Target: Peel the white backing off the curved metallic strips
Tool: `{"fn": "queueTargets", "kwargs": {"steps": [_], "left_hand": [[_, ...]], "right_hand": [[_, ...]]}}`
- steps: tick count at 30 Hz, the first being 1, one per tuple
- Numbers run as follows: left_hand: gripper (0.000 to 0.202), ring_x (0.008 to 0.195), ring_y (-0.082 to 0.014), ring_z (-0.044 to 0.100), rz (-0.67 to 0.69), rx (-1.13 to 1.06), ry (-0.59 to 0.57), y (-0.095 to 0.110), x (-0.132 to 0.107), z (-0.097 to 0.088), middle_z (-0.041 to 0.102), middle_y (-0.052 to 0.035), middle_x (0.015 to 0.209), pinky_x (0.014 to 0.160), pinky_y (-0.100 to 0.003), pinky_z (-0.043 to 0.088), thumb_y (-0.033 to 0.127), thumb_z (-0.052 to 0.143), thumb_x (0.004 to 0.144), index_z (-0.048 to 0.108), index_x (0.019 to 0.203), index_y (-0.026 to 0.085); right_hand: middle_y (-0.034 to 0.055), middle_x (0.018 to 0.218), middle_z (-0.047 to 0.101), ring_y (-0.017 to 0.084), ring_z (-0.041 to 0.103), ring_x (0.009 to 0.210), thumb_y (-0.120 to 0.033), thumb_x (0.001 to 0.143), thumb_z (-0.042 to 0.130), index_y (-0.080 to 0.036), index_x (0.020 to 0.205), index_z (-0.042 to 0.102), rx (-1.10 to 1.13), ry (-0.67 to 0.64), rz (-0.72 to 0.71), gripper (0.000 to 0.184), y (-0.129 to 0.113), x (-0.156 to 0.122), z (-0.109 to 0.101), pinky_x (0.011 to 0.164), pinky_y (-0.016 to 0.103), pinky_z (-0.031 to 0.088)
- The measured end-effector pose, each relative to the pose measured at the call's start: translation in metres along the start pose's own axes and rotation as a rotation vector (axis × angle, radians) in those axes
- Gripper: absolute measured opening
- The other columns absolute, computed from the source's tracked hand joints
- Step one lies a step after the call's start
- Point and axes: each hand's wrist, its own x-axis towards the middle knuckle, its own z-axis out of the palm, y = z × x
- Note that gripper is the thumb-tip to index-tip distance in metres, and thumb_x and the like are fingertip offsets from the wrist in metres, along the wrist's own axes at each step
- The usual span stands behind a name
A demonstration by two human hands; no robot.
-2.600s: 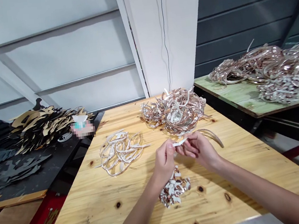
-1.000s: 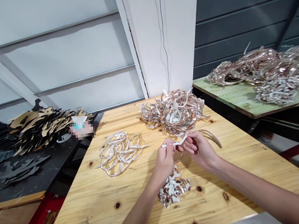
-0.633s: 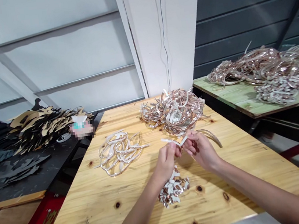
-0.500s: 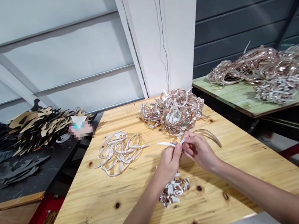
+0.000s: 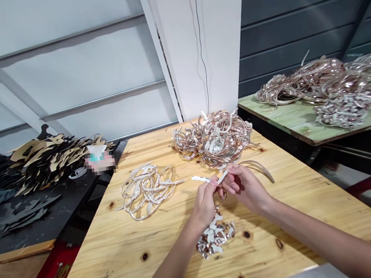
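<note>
Directions are given by clock face, with the hands at the centre and 12 o'clock pointing away from the wearer. The largest surface is a rectangular knotty pine table top (image 5: 119,258), which extends in front of the person and carries all the work. Behind it stands a square white column (image 5: 199,40). At 2 o'clock, a separate green-painted plywood table (image 5: 283,123) holds large tangled masses of copper-coloured metallic strips (image 5: 315,81). At 10 o'clock, a dark bench (image 5: 71,194) holds stacked black and tan cut sheet pieces (image 5: 48,160). On the pine table, a large tangled heap of copper-and-white strips (image 5: 213,139) lies at 12 o'clock. A looser pile of pale curved strips (image 5: 148,192) lies at 9 to 10 o'clock. A small heap of short white-and-copper scraps (image 5: 215,236) lies at 6 o'clock, just below the left hand (image 5: 206,202). A long curved translucent strip (image 5: 259,170) arcs out at 3 o'clock beside the right hand (image 5: 249,185). Both hands are clenched in a fingertip pinch on a narrow white strip (image 5: 205,179), held above the table between them, near the copper-and-white heap.
</note>
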Motion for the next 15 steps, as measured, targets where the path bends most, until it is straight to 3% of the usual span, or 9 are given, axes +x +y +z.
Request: {"fn": "queueTargets", "kwargs": {"steps": [8,15], "left_hand": [[0.053,0.065,-0.0174,0.048,-0.008,0.045,0.010,0.0090,-0.0001,0.0007,0.057,-0.0026,0.067,0.081,-0.032,0.044,0.052,0.032,0.102,0.057,0.069,0.019],[0.054,0.073,-0.0186,0.057,0.004,-0.024,-0.048,0.0102,0.0015,0.0031,0.061,-0.0039,0.072,0.074,-0.030,0.046,0.065,0.037,0.099,0.051,0.072,0.021]], "right_hand": [[-0.0060,0.049,0.031,0.013,0.031,0.048,-0.027,0.087,0.060,-0.021,0.058,0.050,0.150,0.026,0.042,0.031,-0.0019,0.0037,-0.0016,0.055,0.026,0.049],[-0.0072,0.052,0.028,0.013,0.027,0.048,-0.028,0.083,0.065,-0.023,0.061,0.046,0.198,0.083,0.045,0.030,-0.0049,0.0064,-0.0055,0.047,0.025,0.047]]}}
